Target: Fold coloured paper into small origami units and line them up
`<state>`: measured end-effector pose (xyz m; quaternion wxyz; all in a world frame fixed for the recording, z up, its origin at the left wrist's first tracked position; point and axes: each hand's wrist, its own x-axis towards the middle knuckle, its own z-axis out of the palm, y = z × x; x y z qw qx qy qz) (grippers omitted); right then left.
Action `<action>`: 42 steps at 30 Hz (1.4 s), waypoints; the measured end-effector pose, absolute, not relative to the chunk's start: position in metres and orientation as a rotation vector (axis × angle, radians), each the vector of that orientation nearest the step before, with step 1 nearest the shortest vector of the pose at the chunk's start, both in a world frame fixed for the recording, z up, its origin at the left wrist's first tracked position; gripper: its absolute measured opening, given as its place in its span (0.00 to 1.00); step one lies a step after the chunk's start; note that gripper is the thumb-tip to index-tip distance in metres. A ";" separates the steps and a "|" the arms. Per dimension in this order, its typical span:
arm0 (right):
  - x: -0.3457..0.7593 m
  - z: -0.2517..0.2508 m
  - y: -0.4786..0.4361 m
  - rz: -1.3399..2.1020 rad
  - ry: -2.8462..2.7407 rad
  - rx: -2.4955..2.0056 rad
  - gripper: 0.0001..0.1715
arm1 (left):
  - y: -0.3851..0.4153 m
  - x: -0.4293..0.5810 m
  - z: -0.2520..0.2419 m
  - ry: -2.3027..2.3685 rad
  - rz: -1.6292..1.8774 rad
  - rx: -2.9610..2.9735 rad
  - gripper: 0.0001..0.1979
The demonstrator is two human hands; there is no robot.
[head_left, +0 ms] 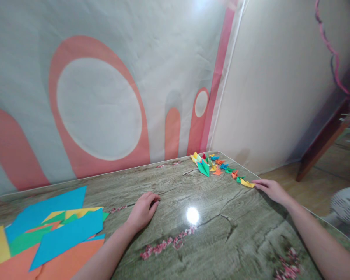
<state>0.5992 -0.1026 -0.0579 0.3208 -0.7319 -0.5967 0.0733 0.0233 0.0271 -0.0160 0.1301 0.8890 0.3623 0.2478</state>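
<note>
My right hand (270, 189) reaches to the table's right edge, its fingers pinched on the near end of a yellow folded paper boat (247, 183). That boat lies at the near end of a row of small folded paper pieces, among them a green one (230, 170) and an orange one (235, 174). My left hand (145, 210) rests on the tabletop near the middle, holding nothing. Its fingers are loosely bent, with the thumb apart from them.
Coloured paper sheets, including a blue sheet (72, 233) and an orange sheet (76, 258), overlap at the left. A green paper plane (203, 168) lies at the far corner of the patterned table (175, 194). A fan (347, 210) stands beyond the right edge.
</note>
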 end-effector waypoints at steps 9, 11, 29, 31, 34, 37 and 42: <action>0.594 -0.053 -0.103 0.086 -1.600 -1.891 0.21 | 0.026 0.024 -0.015 1.045 0.718 2.570 0.08; 0.594 -0.054 -0.103 0.079 -1.607 -1.881 0.22 | 0.026 0.024 -0.015 1.045 0.717 2.567 0.08; 0.586 -0.053 -0.098 0.087 -1.601 -1.855 0.24 | 0.025 0.023 -0.014 1.047 0.723 2.566 0.09; 0.585 -0.053 -0.098 0.077 -1.603 -1.848 0.24 | 0.025 0.024 -0.014 1.048 0.725 2.565 0.09; 0.583 -0.051 -0.098 0.068 -1.602 -1.843 0.23 | 0.025 0.024 -0.013 1.049 0.728 2.561 0.09; 0.582 -0.051 -0.098 0.069 -1.591 -1.848 0.22 | 0.024 0.024 -0.012 1.058 0.727 2.561 0.09; 0.587 -0.057 -0.098 0.017 -1.581 -1.852 0.21 | 0.024 0.024 -0.012 1.050 0.726 2.567 0.09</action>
